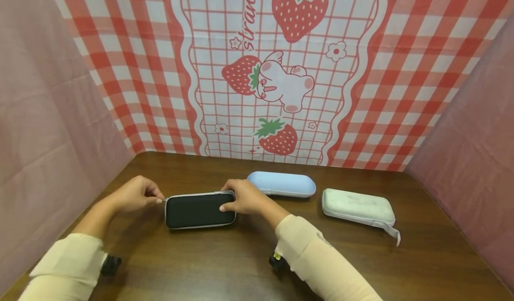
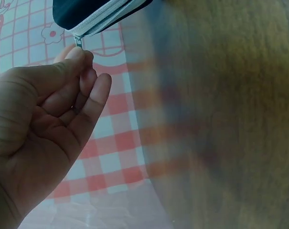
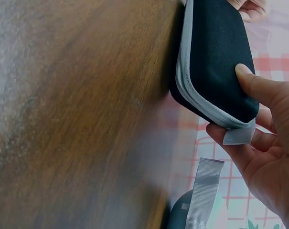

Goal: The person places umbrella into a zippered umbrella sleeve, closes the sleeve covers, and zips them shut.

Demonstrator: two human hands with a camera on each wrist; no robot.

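Note:
A black zippered case point(image 1: 201, 210) with grey zipper edging sits on the brown table. My right hand point(image 1: 246, 197) grips its right end, thumb on the top face and fingers behind; the right wrist view shows the thumb point(image 3: 251, 78) on the black shell and a short grey fabric tab point(image 3: 238, 136) by the fingers. At the case's left end my left hand point(image 1: 134, 195) pinches the small zipper pull point(image 2: 78, 42) between thumb and fingertips. The zipper line appears closed along the sides that show.
Behind my right hand lies a light blue case point(image 1: 285, 183). A pale green case point(image 1: 358, 206) with a strap point(image 1: 392, 233) lies farther right. A red-and-white strawberry cloth point(image 1: 273, 82) hangs at the table's back, with pink cloth point(image 1: 52, 91) at the sides.

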